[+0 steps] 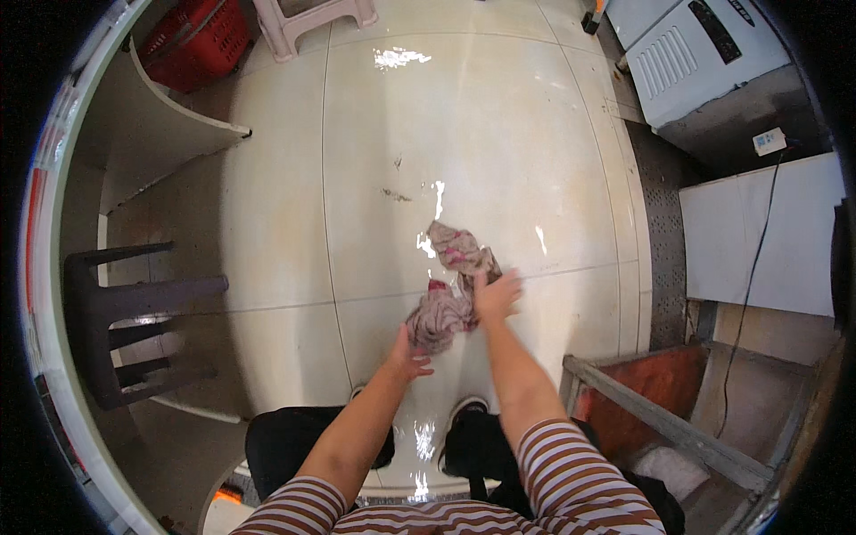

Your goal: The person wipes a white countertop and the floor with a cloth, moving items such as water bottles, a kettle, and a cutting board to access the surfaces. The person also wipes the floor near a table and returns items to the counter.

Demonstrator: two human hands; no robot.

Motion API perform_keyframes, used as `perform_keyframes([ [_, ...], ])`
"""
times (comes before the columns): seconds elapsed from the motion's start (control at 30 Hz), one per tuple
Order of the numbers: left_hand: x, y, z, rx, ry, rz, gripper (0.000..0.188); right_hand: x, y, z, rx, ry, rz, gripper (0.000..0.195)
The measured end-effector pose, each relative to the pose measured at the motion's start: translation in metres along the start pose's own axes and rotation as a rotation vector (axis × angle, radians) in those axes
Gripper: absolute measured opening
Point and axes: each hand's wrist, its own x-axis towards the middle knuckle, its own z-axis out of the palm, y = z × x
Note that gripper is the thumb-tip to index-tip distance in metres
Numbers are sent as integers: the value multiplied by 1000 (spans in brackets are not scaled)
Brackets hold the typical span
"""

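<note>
A crumpled, twisted greyish-pink cloth (438,321) with brighter pink patches lies in a bent shape on the glossy tiled floor (468,147). At its near left end is my left hand (409,360), fingers apart, with the edge of the hand against the fabric. My right hand (496,299) is at the right side of the cloth's middle and touches or nearly touches it. Its fingers spread away to the right and are slightly blurred. Whether any fold is tucked under either palm is hidden.
Left are a dark plastic stool (100,328) on its side and a curved table panel (154,127). A red basket (200,47) and pink stool (287,33) stand far left. Right are white appliances (709,60), a white cabinet (762,234), a hanging cable (749,281) and a metal frame (669,421).
</note>
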Motion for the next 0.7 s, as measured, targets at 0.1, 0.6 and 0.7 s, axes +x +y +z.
perform_keyframes([
  [0.1,37,24,-6,-308,-442,275,87,-78,-55,61,-11,-240,-317,73],
  [0.6,47,124,84,16,-121,967,21,-29,-90,4,499,151,-1009,34],
  [0.7,68,103,73,220,-41,1073,25,45,-53,-1,136,84,-935,26],
])
